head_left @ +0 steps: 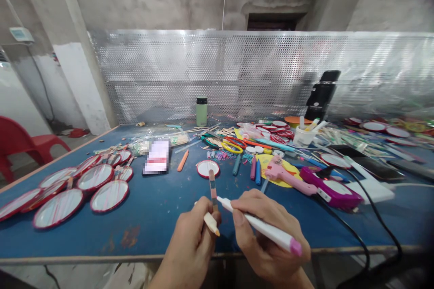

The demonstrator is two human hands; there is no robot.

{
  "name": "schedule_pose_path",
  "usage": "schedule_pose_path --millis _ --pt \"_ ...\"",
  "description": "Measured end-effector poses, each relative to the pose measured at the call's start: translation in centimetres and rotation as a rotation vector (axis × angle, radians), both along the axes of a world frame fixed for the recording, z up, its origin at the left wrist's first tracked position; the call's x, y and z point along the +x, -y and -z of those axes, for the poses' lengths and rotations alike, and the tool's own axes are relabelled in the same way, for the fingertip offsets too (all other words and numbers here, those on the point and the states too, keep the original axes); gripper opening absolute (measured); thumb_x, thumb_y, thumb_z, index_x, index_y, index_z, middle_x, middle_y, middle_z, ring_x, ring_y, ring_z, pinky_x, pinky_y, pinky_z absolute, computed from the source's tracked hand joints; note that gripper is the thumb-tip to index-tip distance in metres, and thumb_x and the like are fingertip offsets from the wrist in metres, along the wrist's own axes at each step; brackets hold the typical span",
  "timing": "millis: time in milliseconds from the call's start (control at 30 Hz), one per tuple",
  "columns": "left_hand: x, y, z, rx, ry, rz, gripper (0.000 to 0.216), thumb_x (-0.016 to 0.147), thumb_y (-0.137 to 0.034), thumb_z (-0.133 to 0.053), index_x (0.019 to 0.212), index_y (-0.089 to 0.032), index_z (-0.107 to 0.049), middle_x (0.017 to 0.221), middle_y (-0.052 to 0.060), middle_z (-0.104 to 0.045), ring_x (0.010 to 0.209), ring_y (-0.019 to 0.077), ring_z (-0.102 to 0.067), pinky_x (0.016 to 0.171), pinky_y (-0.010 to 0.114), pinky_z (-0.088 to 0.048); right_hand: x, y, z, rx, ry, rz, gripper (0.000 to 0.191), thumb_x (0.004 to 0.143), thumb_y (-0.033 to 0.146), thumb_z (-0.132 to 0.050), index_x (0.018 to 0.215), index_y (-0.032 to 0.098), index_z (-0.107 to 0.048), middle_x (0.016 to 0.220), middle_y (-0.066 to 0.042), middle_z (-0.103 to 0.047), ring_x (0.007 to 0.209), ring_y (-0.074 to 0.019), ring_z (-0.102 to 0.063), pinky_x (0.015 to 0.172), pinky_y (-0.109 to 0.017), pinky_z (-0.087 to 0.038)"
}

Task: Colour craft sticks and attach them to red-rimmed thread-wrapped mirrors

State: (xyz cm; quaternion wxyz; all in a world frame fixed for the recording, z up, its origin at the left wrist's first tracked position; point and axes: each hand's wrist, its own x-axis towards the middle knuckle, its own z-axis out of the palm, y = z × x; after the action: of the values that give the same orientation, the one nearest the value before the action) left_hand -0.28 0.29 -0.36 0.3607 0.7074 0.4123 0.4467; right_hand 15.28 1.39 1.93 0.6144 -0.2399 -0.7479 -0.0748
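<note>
My left hand (195, 239) is closed round the lower end of a flat wooden craft stick (213, 185) banded in dark and pink colours. A cream marker cap or short marker (210, 223) is also tucked in its fingers. At the stick's far end lies a round white disc with a red rim (203, 169); whether they are joined I cannot tell. My right hand (267, 235) grips a white marker (267, 228) with a pink end, its tip close to the stick's pink band.
Red-rimmed discs (109, 195) with sticks cluster at left beside a phone (156, 157). An orange marker (183, 161), scissors (233, 145), a pink glue gun (288, 176), a purple device (330, 187) with black cables and a green bottle (201, 112) lie or stand beyond my hands.
</note>
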Motion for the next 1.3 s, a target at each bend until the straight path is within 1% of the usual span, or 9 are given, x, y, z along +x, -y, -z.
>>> schedule_pose_path --millis 167,400,533,767,900,1067,1200,1300 --pt "0.01 0.08 0.07 0.023 -0.006 -0.003 0.028 0.101 -0.035 -0.036 0.076 -0.023 -0.038 0.065 -0.006 -0.042 0.059 0.0119 -0.034 0.056 0.024 -0.03 -0.07 0.0 -0.19 -0.006 0.061 -0.027 0.017 0.082 0.003 -0.059 0.092 0.016 -0.062 0.073 0.0 -0.067 0.068 -0.0123 -0.067 0.064 -0.024 -0.05" --pt "-0.11 0.19 0.34 0.003 -0.016 0.0 0.029 0.101 -0.036 -0.035 0.074 -0.024 -0.034 0.063 -0.007 -0.039 0.058 0.012 -0.033 0.056 0.025 -0.028 0.05 -0.18 -0.11 -0.014 0.001 -0.012 0.019 0.081 0.002 -0.06 0.093 0.016 -0.063 0.075 0.0 -0.067 0.067 -0.0121 -0.065 0.062 -0.025 -0.05" --pt "-0.1 0.27 0.25 -0.002 -0.012 0.002 0.029 0.101 -0.037 -0.035 0.076 -0.024 -0.037 0.063 -0.007 -0.039 0.058 0.0121 -0.034 0.058 0.025 -0.03 -0.04 -0.16 -0.13 -0.025 0.021 -0.037 0.019 0.082 0.003 -0.06 0.095 0.016 -0.063 0.075 -0.001 -0.067 0.066 -0.0123 -0.066 0.061 -0.025 -0.05" --pt "-0.06 0.19 0.18 0.026 -0.002 -0.008 0.028 0.101 -0.036 -0.036 0.076 -0.023 -0.039 0.065 -0.006 -0.042 0.058 0.0122 -0.036 0.057 0.024 -0.031 -0.03 0.04 -0.32 -0.001 0.054 -0.009 0.016 0.082 0.004 -0.059 0.09 0.017 -0.061 0.071 0.0 -0.067 0.065 -0.0128 -0.066 0.061 -0.025 -0.05" --pt "-0.04 0.19 0.17 0.028 -0.003 -0.01 0.027 0.1 -0.034 -0.037 0.075 -0.023 -0.039 0.064 -0.006 -0.042 0.057 0.0119 -0.035 0.055 0.024 -0.03 0.03 -0.04 -0.11 -0.015 0.051 -0.024 0.017 0.082 0.004 -0.059 0.092 0.017 -0.062 0.072 0.0 -0.067 0.064 -0.0123 -0.066 0.061 -0.024 -0.05" --pt "-0.06 0.24 0.07 0.009 -0.014 -0.004 0.028 0.101 -0.034 -0.035 0.075 -0.024 -0.036 0.063 -0.006 -0.041 0.057 0.0119 -0.034 0.055 0.024 -0.029 -0.03 -0.07 -0.15 -0.004 0.027 0.027 0.017 0.082 0.004 -0.06 0.092 0.017 -0.062 0.073 0.0 -0.068 0.065 -0.0127 -0.066 0.062 -0.025 -0.051" --pt "-0.15 0.12 0.24 0.018 -0.033 0.001 0.027 0.101 -0.034 -0.035 0.076 -0.023 -0.037 0.064 -0.006 -0.042 0.058 0.0121 -0.035 0.056 0.024 -0.029 -0.13 -0.05 -0.33 -0.006 0.043 0.003 0.015 0.083 0.005 -0.06 0.092 0.017 -0.063 0.073 -0.001 -0.068 0.065 -0.013 -0.067 0.061 -0.025 -0.051" --pt "-0.2 0.12 0.27 0.025 -0.045 -0.015 0.028 0.101 -0.034 -0.035 0.075 -0.023 -0.037 0.064 -0.006 -0.042 0.058 0.0122 -0.035 0.056 0.024 -0.029 -0.12 -0.07 -0.25 0.013 0.023 0.023 0.016 0.082 0.004 -0.06 0.092 0.016 -0.063 0.073 -0.001 -0.068 0.066 -0.0127 -0.066 0.061 -0.024 -0.051"
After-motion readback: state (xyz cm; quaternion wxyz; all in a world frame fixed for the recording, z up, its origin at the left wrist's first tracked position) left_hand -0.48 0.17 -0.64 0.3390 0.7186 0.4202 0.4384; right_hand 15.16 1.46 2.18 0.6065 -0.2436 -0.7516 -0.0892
